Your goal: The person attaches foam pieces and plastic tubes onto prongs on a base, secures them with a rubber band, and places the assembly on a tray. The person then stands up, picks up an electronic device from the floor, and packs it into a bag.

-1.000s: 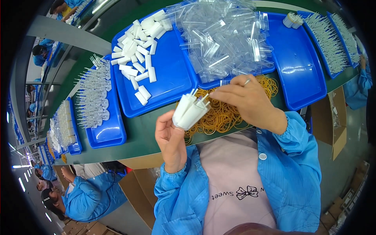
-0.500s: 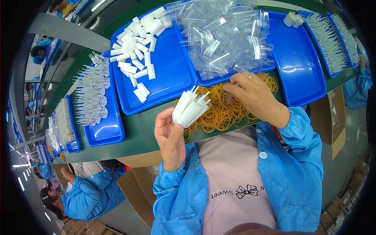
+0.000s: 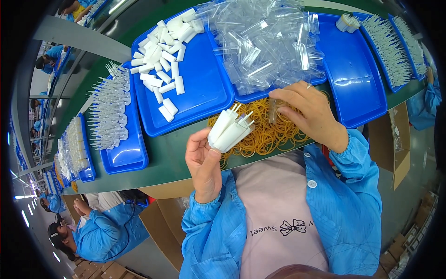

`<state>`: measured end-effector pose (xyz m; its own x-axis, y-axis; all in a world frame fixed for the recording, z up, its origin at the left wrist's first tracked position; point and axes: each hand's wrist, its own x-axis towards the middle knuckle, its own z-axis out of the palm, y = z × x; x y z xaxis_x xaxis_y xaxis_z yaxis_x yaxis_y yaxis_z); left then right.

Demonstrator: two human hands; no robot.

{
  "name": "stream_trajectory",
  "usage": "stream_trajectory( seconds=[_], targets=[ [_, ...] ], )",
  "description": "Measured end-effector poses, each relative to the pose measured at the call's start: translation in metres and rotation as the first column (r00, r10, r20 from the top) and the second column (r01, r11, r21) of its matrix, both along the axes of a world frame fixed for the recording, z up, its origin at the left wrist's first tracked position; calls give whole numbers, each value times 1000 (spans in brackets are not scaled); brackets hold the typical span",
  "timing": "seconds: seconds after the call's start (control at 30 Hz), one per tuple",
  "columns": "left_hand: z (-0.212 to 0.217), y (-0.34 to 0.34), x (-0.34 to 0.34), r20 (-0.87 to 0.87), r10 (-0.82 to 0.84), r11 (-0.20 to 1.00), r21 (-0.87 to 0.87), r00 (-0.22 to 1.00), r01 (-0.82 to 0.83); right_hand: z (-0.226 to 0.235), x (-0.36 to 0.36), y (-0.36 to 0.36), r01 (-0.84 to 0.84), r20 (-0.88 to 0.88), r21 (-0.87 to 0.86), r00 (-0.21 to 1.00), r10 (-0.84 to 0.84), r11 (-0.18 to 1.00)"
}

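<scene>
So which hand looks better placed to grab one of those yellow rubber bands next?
Probably the right hand: it rests right on the rubber band pile, fingers down. The left hand is full, gripping a bundle of white plastic pieces above the table's edge.

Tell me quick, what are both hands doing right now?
Left hand: closed on a bunch of white pieces.
Right hand: pinching a clear piece above the rubber bands.

a fanned bundle of white plastic pieces [image 3: 230,131] is tilting upward above a loose heap of yellow rubber bands [image 3: 267,132].
</scene>
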<state>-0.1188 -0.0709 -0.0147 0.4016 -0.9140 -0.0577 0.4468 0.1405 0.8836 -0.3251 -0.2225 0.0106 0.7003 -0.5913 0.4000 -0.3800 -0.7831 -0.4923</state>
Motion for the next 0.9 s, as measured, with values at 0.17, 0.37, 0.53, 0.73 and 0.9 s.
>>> stream_trajectory(
  seconds=[0.17,0.37,0.53,0.73,0.9],
  targets=[
    [-1,0,0,11,7,1000,16,1000,-7,7,-2,1,12,81,123,996,-22,992],
    [3,-1,-8,107,24,1000,-21,994,-21,10,-12,-1,-148,365,571,927,-88,807],
    [1,1,-18,538,99,990,-136,837,-30,19,-5,11,-376,617,731,721,-316,570],
    [8,-1,-26,597,116,986,-165,794,-20,13,8,30,-329,646,668,701,-301,668],
    [8,1,-27,589,131,984,-173,797,-33,10,13,38,-351,665,641,698,-265,683]
  ],
)
